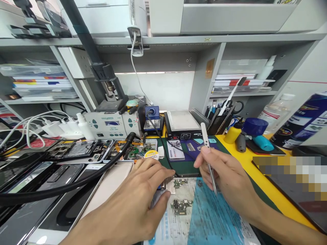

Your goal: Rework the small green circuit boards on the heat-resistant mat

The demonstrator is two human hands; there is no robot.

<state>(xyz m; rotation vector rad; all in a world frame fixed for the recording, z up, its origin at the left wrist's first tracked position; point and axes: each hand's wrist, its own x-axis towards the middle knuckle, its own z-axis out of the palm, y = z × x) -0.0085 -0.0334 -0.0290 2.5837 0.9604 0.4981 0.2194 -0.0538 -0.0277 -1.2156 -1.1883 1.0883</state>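
Observation:
My right hand (224,177) grips metal tweezers (209,160), tips pointing down at the blue work mat (214,217). My left hand (143,194) rests on the mat's left side, fingers pinched on a small blue-and-grey part (159,194); what that part is I cannot make out. Two small circuit boards lie just right of that hand: one (180,183) farther, one (181,206) nearer. The tweezers' tips hang right of the boards, not touching them.
Several opened phones (84,149) and phone backs lie at left under a thick black hose (76,183). A soldering station (112,124), heating plate (182,124) and tool holder (222,119) line the back. Bottles and a blue can (304,122) stand at right.

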